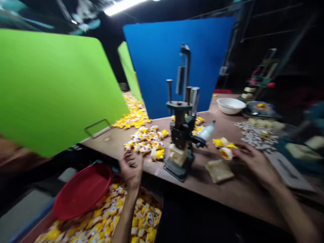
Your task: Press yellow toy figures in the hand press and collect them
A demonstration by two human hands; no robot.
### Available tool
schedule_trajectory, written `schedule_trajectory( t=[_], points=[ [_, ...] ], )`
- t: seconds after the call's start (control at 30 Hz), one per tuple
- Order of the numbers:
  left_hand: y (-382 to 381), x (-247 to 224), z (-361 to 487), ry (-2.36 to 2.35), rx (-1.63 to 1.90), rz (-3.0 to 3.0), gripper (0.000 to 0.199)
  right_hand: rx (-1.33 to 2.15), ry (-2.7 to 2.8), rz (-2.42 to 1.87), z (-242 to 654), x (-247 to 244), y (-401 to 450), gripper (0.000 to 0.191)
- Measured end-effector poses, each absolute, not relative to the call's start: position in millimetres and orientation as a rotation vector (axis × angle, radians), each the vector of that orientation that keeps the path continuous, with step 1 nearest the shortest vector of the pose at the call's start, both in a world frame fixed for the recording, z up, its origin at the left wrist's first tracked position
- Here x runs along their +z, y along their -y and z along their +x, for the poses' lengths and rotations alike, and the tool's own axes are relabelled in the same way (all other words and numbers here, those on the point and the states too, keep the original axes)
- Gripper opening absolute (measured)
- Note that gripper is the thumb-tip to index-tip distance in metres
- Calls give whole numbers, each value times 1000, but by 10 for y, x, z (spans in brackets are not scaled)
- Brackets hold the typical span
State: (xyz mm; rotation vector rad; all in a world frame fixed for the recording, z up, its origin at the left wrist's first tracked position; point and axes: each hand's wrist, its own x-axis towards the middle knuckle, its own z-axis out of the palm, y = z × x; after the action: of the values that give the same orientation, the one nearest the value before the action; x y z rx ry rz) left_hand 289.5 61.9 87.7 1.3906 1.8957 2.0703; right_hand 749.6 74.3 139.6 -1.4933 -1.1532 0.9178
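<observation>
My left hand is at the table's front edge, its fingers loosely curled with nothing visible in them. Just beyond it lies a pile of small yellow-and-white plastic figures. To the right, the fingertips of my right hand close on a yellow-and-white figure, low over the table; motion blurs the grip. More yellow pieces touch or sit right behind that figure. Between my hands stands a dark green hand press with a spring on top and a cream block at its base.
A carton of figures and a red basin are below the table edge. Green and blue panels stand behind. Rightward are a pale square block, a bottle, a white bowl and small white parts.
</observation>
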Motion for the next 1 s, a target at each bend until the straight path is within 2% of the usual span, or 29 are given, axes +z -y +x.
schedule_trajectory(
  t=[0.07,0.2,0.3,0.37,0.53,0.8,1.0],
  points=[
    [-320,954,3388,-1739,2115,1445,70,1207,1137,-1381,7241,1485,-622,69],
    [250,1055,4346,-1305,1636,1778,93,1589,1045,-1144,6594,1434,-422,56],
    [343,1016,4561,-1307,1626,1719,66,1685,1049,-1064,6228,1333,-315,52],
    [320,975,4445,-1404,1646,1581,50,1731,1124,-1041,6116,1272,-321,56],
    [51,919,4122,-1503,1761,1235,51,1539,1137,-1144,6229,1158,-494,66],
    [-366,991,4292,-1666,1735,1311,42,1388,1320,-1192,6661,1219,-627,55],
    [-389,1042,4304,-1623,1694,1242,42,1431,918,-1056,6792,1551,-1177,45]
  ],
)
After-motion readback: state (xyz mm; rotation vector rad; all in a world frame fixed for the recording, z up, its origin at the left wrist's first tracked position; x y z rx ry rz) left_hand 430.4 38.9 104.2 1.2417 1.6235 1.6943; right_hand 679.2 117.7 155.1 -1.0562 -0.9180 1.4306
